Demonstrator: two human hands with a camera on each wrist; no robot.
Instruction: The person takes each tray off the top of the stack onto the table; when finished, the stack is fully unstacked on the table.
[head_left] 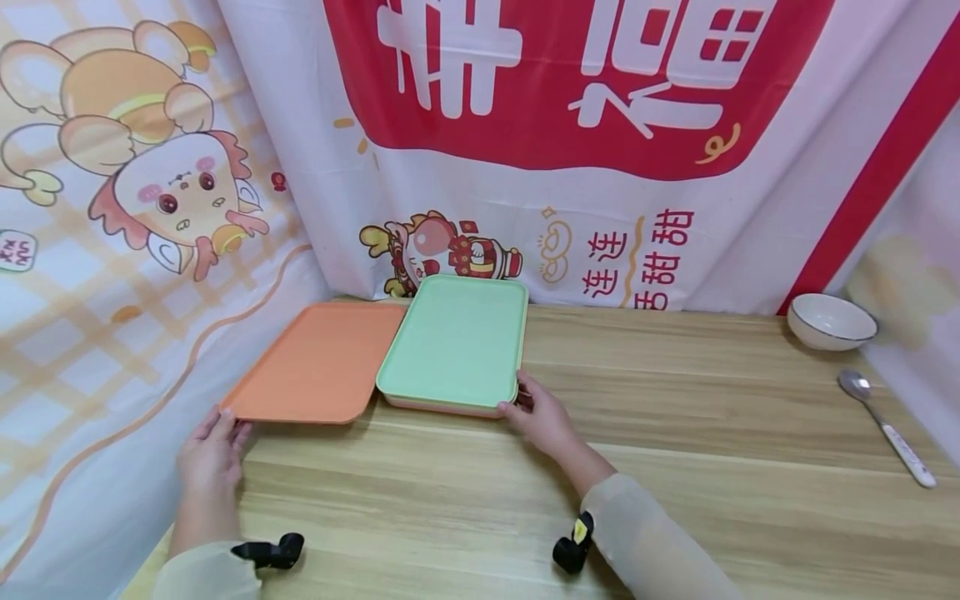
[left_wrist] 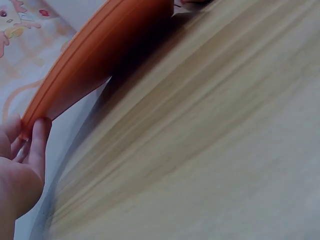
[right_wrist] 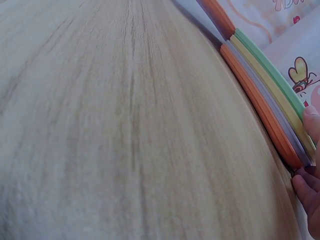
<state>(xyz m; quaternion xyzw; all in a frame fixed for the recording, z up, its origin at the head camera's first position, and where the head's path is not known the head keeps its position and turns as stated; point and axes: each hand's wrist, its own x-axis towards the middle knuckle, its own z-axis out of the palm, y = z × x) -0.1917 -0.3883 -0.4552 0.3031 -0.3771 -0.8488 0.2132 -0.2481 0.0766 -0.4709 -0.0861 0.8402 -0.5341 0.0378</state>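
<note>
An orange tray (head_left: 315,362) is on the left of the table; its near edge is raised, with shadow beneath it in the left wrist view. My left hand (head_left: 210,458) pinches its near left corner between thumb and fingers. Beside it lies a stack of trays (right_wrist: 270,100), a green tray (head_left: 457,342) on top with yellow, greyish-purple and orange layers under it. At the stack's near right corner my right hand (head_left: 543,417) grips the edge, thumb at the green rim and fingers lower down. The orange tray's right edge meets or overlaps the stack's left side; contact is unclear.
A white bowl (head_left: 831,323) with a dark rim stands at the table's far right. Closer in lies a spoon (head_left: 892,433) with a white handle. Printed cloths (head_left: 300,167) hang along the back and sides of the wooden table (head_left: 675,400).
</note>
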